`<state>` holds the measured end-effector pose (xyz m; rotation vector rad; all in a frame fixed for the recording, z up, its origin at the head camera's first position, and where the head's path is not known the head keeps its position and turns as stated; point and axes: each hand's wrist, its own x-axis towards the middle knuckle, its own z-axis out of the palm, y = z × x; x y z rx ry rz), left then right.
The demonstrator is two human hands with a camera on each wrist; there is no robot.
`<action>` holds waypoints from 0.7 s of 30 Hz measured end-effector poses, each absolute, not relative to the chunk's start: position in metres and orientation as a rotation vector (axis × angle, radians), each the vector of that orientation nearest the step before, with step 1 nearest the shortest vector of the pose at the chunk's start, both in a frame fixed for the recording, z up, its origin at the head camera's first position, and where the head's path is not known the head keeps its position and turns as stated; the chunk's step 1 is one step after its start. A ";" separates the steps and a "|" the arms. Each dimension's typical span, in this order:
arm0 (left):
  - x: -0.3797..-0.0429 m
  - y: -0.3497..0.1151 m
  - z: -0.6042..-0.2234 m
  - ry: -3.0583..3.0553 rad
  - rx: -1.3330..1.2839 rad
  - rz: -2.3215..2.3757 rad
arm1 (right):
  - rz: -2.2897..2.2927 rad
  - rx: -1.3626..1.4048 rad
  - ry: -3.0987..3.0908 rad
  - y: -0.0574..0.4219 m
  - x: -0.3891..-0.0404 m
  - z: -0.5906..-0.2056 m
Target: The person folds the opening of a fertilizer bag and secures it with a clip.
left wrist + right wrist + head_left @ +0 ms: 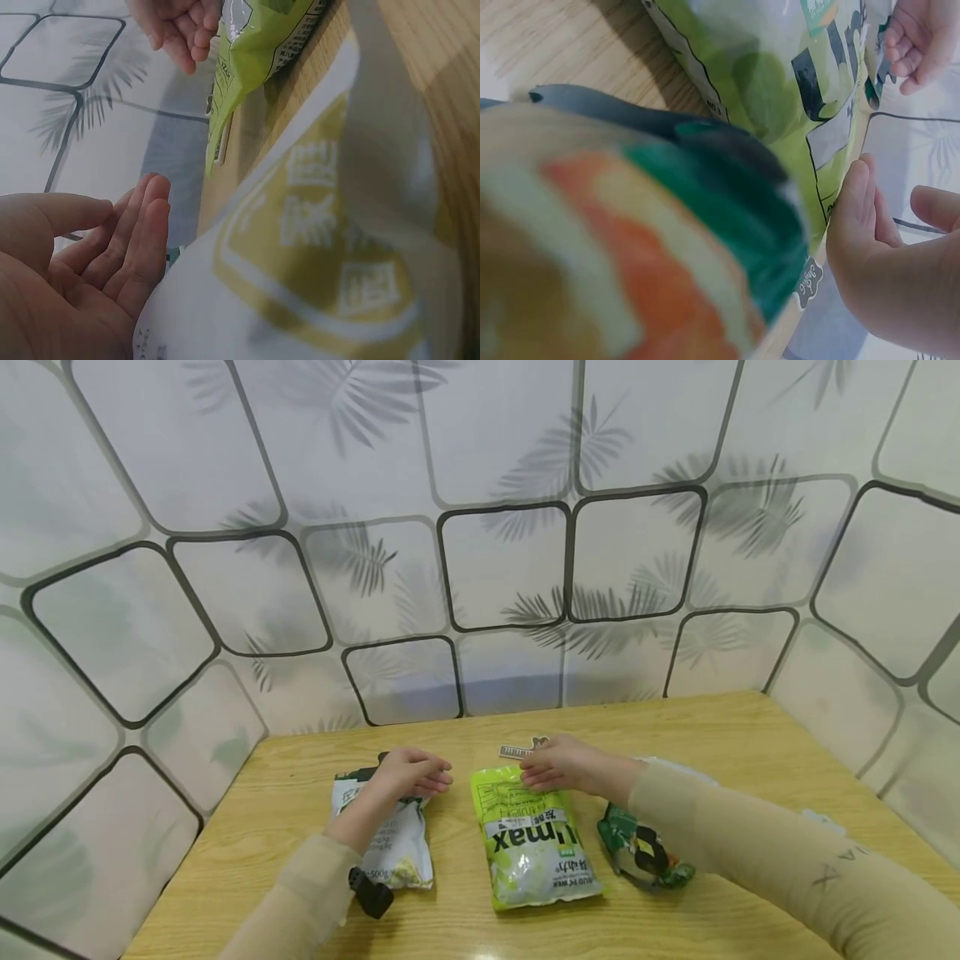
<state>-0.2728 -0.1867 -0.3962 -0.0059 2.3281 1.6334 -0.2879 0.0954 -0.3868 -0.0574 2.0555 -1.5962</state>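
Note:
A lime-green bag (536,852) with large dark lettering lies in the middle of the table. My right hand (566,767) hovers at its far edge, fingers loosely extended and holding nothing; whether they touch the bag I cannot tell. To the left is a white bag (405,843) with a dark green top, partly covered by my left hand (411,774) and forearm. Those left fingers are relaxed, with nothing between them, in the left wrist view too. A dark green bag (618,827) lies under my right forearm, partly hidden; its colourful print fills the right wrist view.
Behind the lime-green bag lies a small flat tag (517,752) with dark markings. Something pale (823,820) rests on the table at the right, half hidden by the sleeve. A patterned wall covering (502,568) encloses the wooden table (292,777) at the back and sides.

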 end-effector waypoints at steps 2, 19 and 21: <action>-0.272 -0.184 -0.397 2.328 0.004 1.630 | -1.595 -0.060 2.059 0.097 -0.288 -0.386; -0.271 -0.169 -0.400 2.329 -0.017 1.619 | -1.555 -0.063 2.103 0.113 -0.289 -0.377; -0.270 -0.167 -0.400 2.323 -0.007 1.613 | -1.548 -0.071 2.105 0.115 -0.289 -0.378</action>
